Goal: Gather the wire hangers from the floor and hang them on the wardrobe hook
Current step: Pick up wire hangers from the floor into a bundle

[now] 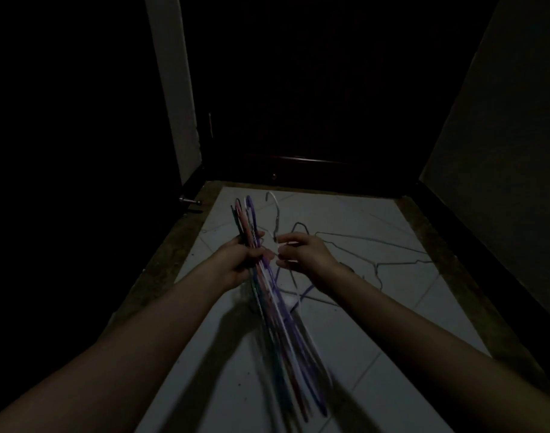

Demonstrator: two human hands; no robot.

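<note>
left hand: bare, no ring | right hand: bare | forearms: bare, sleeveless in view

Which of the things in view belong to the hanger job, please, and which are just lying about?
Job:
bundle of hangers gripped by left hand
white hanger held by right hand
loose hangers on floor

Not the job:
dark door
doorstop

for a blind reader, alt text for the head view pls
In a dim room, the left hand grips a bundle of coloured wire hangers while the right hand pinches a white hanger; more hangers lie on the tiled floor.
</note>
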